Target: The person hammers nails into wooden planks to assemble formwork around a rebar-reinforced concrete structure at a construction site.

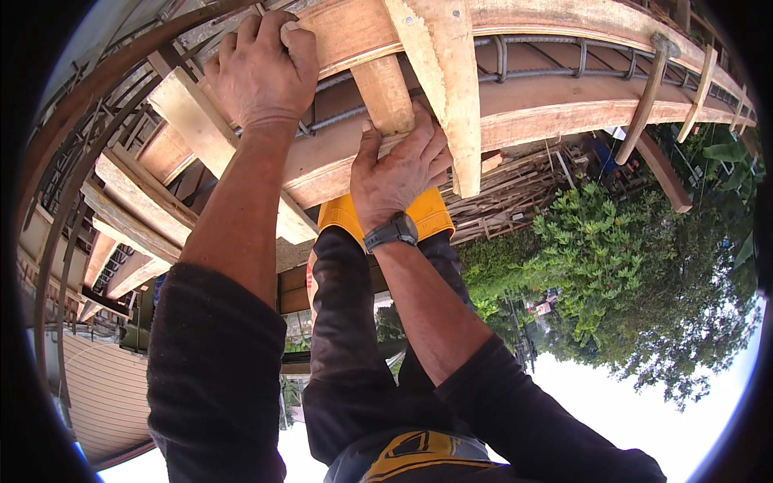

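Observation:
Two long wooden boards run side by side, the far board point(555, 19) and the near board point(547, 114), with steel reinforcing bars point(531, 76) between them. My left hand point(266, 72) is closed over the far board near its left end, its fingertips hidden. My right hand point(398, 173) is at the near board, thumb and fingers closed around the lower end of a short wooden strip point(383, 92) that crosses the gap. Beside that hand, a wider pale plank point(439, 80) lies across both boards, nail heads at its top.
Another wooden crosspiece point(193, 117) lies left of my left forearm. Further battens point(644, 101) cross the boards at the right. More board forms point(133, 209) stand at the left. Below are stacked timber point(515, 189) and leafy trees point(588, 258).

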Tool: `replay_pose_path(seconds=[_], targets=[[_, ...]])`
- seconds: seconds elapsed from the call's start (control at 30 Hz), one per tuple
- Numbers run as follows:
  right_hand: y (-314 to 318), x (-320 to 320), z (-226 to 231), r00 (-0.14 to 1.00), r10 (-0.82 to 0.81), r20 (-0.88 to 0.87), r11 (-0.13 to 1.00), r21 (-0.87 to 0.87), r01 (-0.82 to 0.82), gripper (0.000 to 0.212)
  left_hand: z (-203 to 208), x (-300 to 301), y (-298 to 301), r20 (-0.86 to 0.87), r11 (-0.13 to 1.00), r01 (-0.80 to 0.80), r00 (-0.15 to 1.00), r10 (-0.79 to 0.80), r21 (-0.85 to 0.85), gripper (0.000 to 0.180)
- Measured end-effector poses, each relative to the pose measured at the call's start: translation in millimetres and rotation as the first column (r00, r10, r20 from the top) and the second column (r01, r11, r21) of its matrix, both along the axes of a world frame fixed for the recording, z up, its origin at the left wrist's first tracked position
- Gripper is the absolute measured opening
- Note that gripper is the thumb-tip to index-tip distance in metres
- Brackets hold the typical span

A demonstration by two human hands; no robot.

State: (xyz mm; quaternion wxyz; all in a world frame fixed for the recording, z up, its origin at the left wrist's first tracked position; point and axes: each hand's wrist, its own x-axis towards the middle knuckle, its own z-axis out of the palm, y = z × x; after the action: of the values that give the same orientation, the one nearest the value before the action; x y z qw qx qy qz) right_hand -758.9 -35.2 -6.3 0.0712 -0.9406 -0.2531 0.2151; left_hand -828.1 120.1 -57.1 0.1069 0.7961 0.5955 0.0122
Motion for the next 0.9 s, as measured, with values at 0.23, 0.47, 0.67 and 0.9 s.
replay_pose_path(seconds=[0.23, 0.47, 0.67, 0.9], targets=[[-1.6, 0.7, 1.1, 1.000, 0.025, 0.017, 0.999, 0.043, -0.025, 0.070, -7.3, -3.4, -1.1, 0.051, 0.997, 0.006, 0.999, -0.010, 0.072, 0.030], [1.4, -1.1, 2.2, 0.998, 0.030, 0.047, 1.000, 0.002, -0.030, 0.068, -7.8, -0.1, -0.1, 0.076, 0.997, -0.003, 0.997, -0.003, 0.073, 0.029], [4.9, -5.8, 2.7, 1.000, -0.005, 0.016, 1.000, -0.007, 0.005, 0.072, -1.3, -1.1, -0.8, 0.055, 0.999, 0.010, 0.998, -0.013, 0.050, 0.028], [2.9, -3.8, 1.4, 0.999, 0.012, 0.053, 1.000, 0.021, -0.013, 0.070, -4.9, -0.6, -0.1, 0.080, 0.996, 0.014, 0.997, -0.021, 0.090, 0.028]])
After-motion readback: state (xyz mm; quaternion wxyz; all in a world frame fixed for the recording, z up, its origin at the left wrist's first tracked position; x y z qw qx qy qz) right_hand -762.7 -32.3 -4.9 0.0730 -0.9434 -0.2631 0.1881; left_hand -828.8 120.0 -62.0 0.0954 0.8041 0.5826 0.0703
